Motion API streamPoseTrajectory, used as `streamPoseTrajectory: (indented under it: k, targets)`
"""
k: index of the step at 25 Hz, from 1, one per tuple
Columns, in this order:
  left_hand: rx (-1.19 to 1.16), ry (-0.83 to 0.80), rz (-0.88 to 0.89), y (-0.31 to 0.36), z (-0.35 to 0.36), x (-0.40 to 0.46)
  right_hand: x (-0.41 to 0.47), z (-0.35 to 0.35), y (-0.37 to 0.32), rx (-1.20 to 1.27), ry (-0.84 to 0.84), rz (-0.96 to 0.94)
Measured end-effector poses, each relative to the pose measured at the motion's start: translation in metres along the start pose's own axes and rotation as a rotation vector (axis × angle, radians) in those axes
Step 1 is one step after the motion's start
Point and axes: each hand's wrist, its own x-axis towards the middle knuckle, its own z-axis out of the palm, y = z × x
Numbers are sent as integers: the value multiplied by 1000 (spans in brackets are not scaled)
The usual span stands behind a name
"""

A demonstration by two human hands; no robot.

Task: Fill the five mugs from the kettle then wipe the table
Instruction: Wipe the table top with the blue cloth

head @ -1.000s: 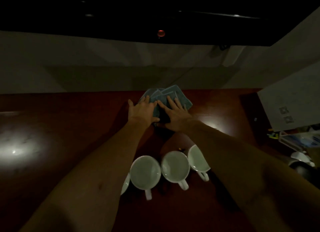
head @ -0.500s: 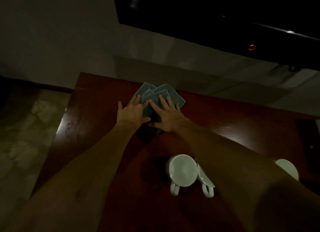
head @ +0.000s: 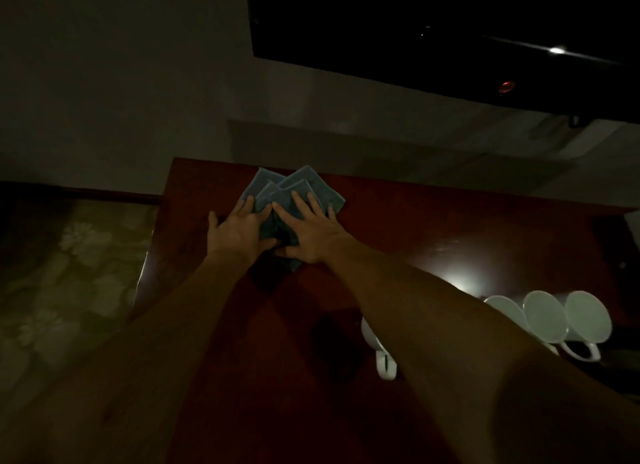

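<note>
A folded blue-grey cloth [head: 292, 200], its corners fanned, lies flat under the straight fingers of the left hand [head: 239, 230] and right hand [head: 311, 233]; the table [head: 433, 221] edge runs just left of the left hand; white mugs [head: 547, 320] stand well right.

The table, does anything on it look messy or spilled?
No spill shows on the table, though the dim light could hide one. Both hands, left and right, press flat on a folded blue cloth near its far left corner. The white mugs stand upright together.
</note>
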Motion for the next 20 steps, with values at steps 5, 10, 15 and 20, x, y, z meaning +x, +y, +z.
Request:
streamPoseTrajectory:
  k: [5,10,15,20]
  targets:
    - [-1,-35,13,-19,1,-10,-5,9,-25,41,-12,46]
    - [8,-41,36,-28,4,-21,-13,16,-41,60,-4,62]
    - [-3,-48,58,-36,11,-42,-30,30,-56,90,3,72]
    - [-11,-67,69,-39,22,-73,-56,50,-73,114,-10,82]
